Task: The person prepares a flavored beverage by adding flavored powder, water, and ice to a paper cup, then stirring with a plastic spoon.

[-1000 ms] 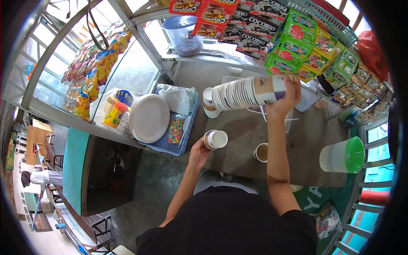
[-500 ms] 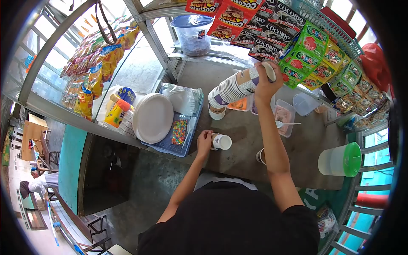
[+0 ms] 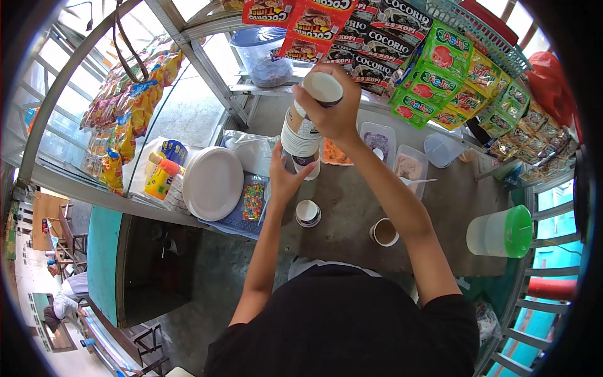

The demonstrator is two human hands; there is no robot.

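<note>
My right hand (image 3: 333, 110) grips the top of a tall stack of paper cups (image 3: 303, 129), held upright over the grey counter (image 3: 352, 213). The stack's lower end meets a short stack of cups (image 3: 308, 164) standing on the counter. My left hand (image 3: 284, 176) presses against the lower part of the stack, fingers spread. A single white paper cup (image 3: 307, 212) stands upright on the counter just below my left hand. Another paper cup with brown liquid (image 3: 384, 232) stands to the right, near my right forearm.
A blue tray (image 3: 242, 217) holds white plates (image 3: 212, 182), coloured candy (image 3: 253, 201) and a plastic bag. Clear tubs of toppings (image 3: 409, 166) sit behind. A green-lidded jug (image 3: 502, 231) is at right. Sachet strips (image 3: 440, 69) hang overhead; a lidded bucket (image 3: 260, 53) stands at the back.
My right hand swung the cup stack from sideways to upright and moved it left. My left hand set the single cup down on the counter and rose to the stack.
</note>
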